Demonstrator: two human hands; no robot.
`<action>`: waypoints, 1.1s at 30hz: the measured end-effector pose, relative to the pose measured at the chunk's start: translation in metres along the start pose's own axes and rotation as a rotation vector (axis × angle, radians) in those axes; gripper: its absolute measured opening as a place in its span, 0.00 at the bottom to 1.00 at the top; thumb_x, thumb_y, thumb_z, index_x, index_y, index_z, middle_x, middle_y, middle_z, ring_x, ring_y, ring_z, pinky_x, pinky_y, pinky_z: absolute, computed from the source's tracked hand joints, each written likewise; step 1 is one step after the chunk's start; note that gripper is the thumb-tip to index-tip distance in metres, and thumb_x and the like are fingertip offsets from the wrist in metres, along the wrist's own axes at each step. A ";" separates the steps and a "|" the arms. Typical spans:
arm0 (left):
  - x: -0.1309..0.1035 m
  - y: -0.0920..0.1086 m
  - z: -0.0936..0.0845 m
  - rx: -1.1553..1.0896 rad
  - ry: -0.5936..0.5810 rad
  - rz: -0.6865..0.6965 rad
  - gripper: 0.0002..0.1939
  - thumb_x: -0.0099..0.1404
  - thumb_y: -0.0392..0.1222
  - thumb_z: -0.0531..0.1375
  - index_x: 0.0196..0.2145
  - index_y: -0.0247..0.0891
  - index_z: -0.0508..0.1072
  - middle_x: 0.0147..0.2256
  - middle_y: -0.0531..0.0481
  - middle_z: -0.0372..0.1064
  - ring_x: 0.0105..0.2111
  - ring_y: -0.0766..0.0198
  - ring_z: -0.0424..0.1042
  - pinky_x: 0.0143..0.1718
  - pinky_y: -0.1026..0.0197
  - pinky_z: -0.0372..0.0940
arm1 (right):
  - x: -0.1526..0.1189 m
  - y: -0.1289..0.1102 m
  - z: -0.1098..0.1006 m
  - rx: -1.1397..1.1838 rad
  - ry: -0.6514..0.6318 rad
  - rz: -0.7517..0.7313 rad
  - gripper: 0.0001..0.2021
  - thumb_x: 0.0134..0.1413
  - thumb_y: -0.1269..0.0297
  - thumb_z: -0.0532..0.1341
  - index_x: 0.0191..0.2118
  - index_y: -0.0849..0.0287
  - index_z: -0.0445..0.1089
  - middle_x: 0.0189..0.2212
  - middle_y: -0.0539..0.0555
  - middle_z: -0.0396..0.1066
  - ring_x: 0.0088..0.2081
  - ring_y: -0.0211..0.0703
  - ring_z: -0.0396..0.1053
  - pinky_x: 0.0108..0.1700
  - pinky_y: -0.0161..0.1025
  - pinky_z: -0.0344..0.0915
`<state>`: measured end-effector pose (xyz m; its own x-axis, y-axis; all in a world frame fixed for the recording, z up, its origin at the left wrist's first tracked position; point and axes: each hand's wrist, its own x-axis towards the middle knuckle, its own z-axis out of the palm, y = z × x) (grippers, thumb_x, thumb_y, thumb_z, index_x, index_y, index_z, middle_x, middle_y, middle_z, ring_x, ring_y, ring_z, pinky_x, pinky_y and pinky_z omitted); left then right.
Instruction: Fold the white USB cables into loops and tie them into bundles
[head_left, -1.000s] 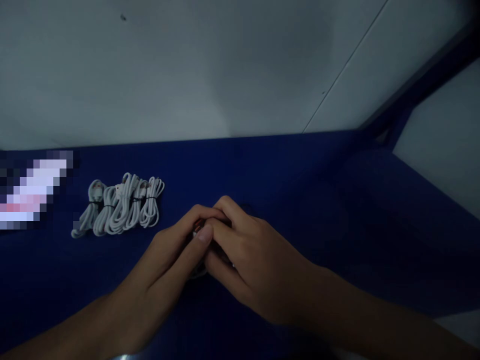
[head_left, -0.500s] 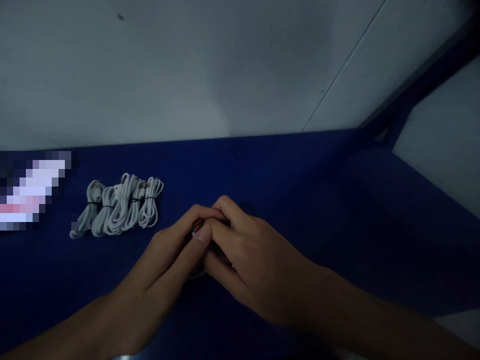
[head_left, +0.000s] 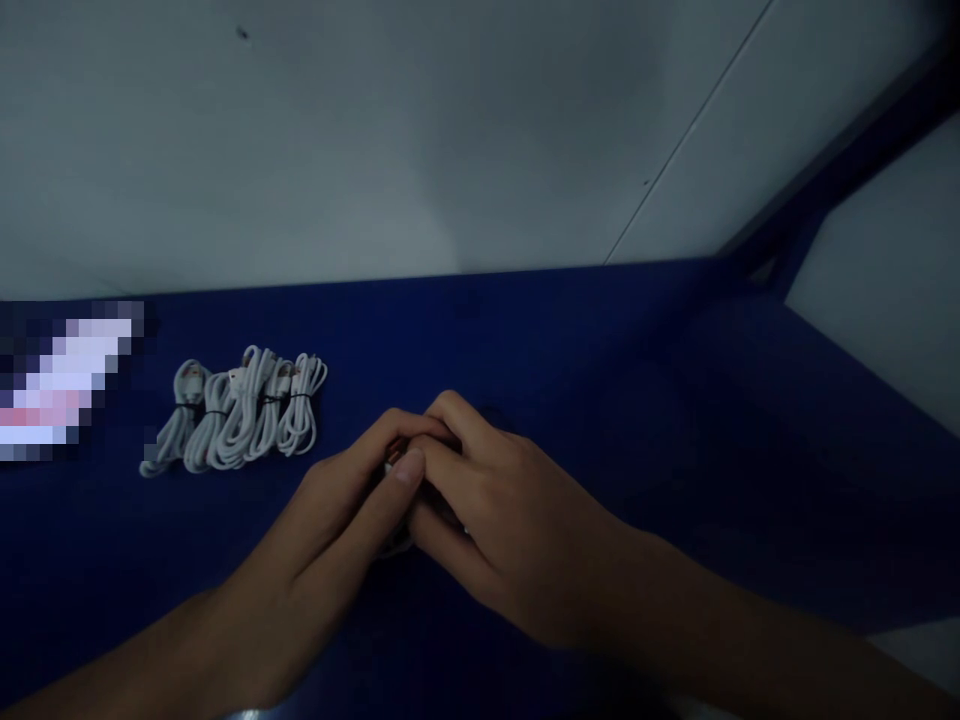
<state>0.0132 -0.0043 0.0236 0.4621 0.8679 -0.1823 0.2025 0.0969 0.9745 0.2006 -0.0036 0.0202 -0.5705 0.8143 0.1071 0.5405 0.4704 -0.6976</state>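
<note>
My left hand (head_left: 352, 510) and my right hand (head_left: 502, 510) meet at the middle of the view, fingers curled together. Between them is a white cable (head_left: 397, 544), mostly hidden; a bit of it shows below my left thumb, with a small reddish-metallic part above the thumb. Both hands are closed round it, low over the dark blue table (head_left: 465, 330). To the left of them lies a row of several coiled white cables (head_left: 247, 415), bound with thin black ties.
A blurred-out bright patch (head_left: 75, 375) lies at the far left of the table. Behind the table rises a pale wall (head_left: 337, 150). A blue frame bar (head_left: 840, 160) runs up at the right.
</note>
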 end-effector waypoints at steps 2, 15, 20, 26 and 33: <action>0.000 0.000 0.000 -0.001 -0.004 -0.003 0.13 0.83 0.52 0.55 0.56 0.50 0.76 0.31 0.55 0.70 0.36 0.59 0.74 0.31 0.62 0.66 | 0.000 0.001 0.001 0.004 0.003 -0.002 0.09 0.75 0.70 0.57 0.40 0.66 0.71 0.40 0.53 0.62 0.30 0.34 0.59 0.32 0.40 0.63; 0.000 0.002 0.001 -0.009 -0.004 -0.017 0.15 0.83 0.53 0.54 0.55 0.49 0.77 0.31 0.54 0.69 0.31 0.60 0.70 0.31 0.61 0.68 | 0.000 0.000 -0.001 -0.002 -0.003 0.005 0.10 0.75 0.70 0.57 0.39 0.64 0.71 0.41 0.54 0.63 0.29 0.35 0.58 0.31 0.39 0.64; 0.000 0.001 -0.002 0.014 -0.031 -0.010 0.15 0.83 0.52 0.54 0.57 0.49 0.76 0.32 0.53 0.70 0.31 0.61 0.69 0.32 0.61 0.68 | 0.000 0.000 -0.002 0.007 -0.006 0.010 0.09 0.75 0.71 0.57 0.39 0.65 0.72 0.40 0.53 0.63 0.30 0.35 0.59 0.31 0.40 0.64; 0.000 -0.001 -0.001 0.009 -0.008 -0.003 0.15 0.83 0.52 0.54 0.56 0.47 0.76 0.32 0.52 0.70 0.34 0.59 0.73 0.31 0.60 0.67 | 0.000 0.000 -0.002 -0.001 -0.008 0.008 0.09 0.75 0.70 0.57 0.40 0.65 0.72 0.41 0.54 0.63 0.30 0.35 0.58 0.32 0.40 0.64; 0.000 0.001 0.000 0.005 -0.016 -0.014 0.15 0.83 0.53 0.53 0.56 0.48 0.76 0.33 0.53 0.70 0.33 0.60 0.71 0.32 0.59 0.67 | 0.000 0.001 -0.002 0.000 -0.011 0.011 0.09 0.75 0.70 0.57 0.39 0.64 0.71 0.41 0.54 0.63 0.30 0.35 0.58 0.31 0.39 0.63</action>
<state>0.0138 -0.0043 0.0248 0.4732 0.8584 -0.1980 0.2136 0.1062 0.9711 0.2018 -0.0027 0.0209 -0.5714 0.8155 0.0917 0.5465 0.4615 -0.6988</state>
